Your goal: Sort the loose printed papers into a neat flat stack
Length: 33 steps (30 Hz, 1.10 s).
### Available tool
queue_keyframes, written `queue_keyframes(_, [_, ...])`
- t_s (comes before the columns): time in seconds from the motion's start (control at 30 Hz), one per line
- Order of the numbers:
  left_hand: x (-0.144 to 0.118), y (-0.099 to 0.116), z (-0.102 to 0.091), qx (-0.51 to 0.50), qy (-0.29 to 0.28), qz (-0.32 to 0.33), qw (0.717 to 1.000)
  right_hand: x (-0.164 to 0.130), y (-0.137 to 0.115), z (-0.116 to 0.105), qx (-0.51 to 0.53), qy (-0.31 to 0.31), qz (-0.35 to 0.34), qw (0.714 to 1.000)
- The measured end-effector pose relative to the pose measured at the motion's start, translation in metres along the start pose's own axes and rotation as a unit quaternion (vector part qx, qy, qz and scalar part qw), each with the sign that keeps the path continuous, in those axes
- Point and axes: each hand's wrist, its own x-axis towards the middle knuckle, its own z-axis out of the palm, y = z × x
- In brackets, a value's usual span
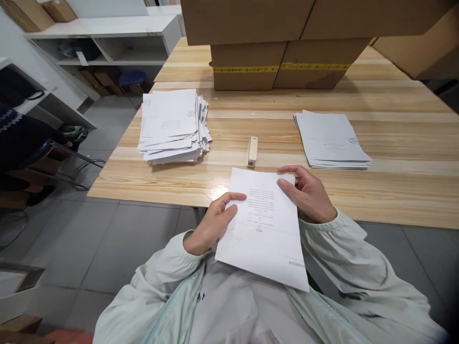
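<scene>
A printed sheet of paper (265, 243) lies between my hands, its top over the table's front edge and its lower part above my lap. Whether more sheets sit under it, I cannot tell. My left hand (217, 217) grips the left side with thumb and forefinger. At the upper right corner, my right hand (306, 193) has its thumb on top and its other fingers behind the paper. Just beyond the sheet stands a cream-coloured stapler (252, 152). A thick, uneven paper stack (168, 119) is at the left, and a thinner, neater stack (330, 138) at the right.
Large cardboard boxes (247, 67) with yellow tape stand stacked on the wooden table (405, 181) at the back. White shelves (103, 28) and a blue stool (132, 78) are at far left. Part of another person (21, 138) shows at the left edge.
</scene>
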Motion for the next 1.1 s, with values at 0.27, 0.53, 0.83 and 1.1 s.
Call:
queue_keyframes(0.27, [0.025, 0.019, 0.014, 0.022, -0.02, -0.035, 0.999, 0.021, 0.02, -0.029, -0.073, 0.01, -0.015, 0.997])
queue_keyframes(0.53, [0.043, 0.024, 0.019, 0.01, -0.012, -0.029, 0.999, 0.042, 0.028, -0.032, -0.108, 0.006, -0.005, 0.994])
queue_keyframes(0.83, [0.059, 0.028, 0.02, 0.039, -0.007, -0.035, 0.999, 0.051, -0.03, -0.071, -0.525, 0.076, -0.118, 0.839])
queue_keyframes(1.1, [0.057, 0.031, 0.022, 0.061, -0.005, -0.045, 0.997, 0.137, -0.056, 0.029, -0.425, -0.001, -0.27, 0.864])
